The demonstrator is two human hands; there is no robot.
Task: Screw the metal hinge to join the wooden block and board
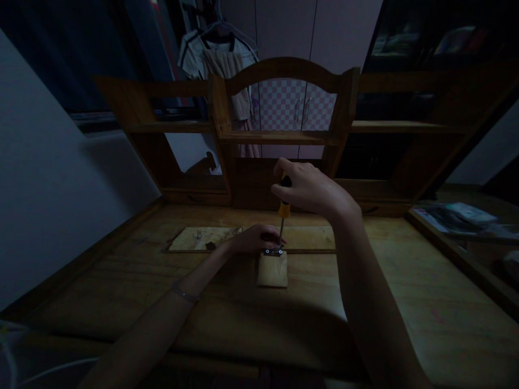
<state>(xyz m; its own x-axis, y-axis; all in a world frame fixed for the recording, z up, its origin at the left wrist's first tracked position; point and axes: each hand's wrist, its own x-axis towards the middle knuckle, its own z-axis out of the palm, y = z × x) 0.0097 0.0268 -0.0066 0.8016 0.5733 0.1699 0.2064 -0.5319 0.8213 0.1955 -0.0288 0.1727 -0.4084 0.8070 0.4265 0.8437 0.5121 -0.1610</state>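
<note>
My right hand [302, 183] is wrapped round the black-and-yellow handle of a screwdriver [284, 209], which stands nearly upright. Its shaft runs down to a small metal hinge [273, 252] with screw heads showing. The hinge sits where a small wooden block [272, 270] meets a long wooden board [310, 237]. My left hand [259, 237] rests on the long board, its fingers curled close around the screwdriver's tip; whatever they pinch there is hidden. A dark, stained patch marks the board's left part.
Everything lies on a wooden desk [194, 302] with a shelf unit [284, 138] along its far side. Papers and a packet [466, 213] lie on a lower surface at the right. A white cable [57, 370] shows at lower left. The light is dim.
</note>
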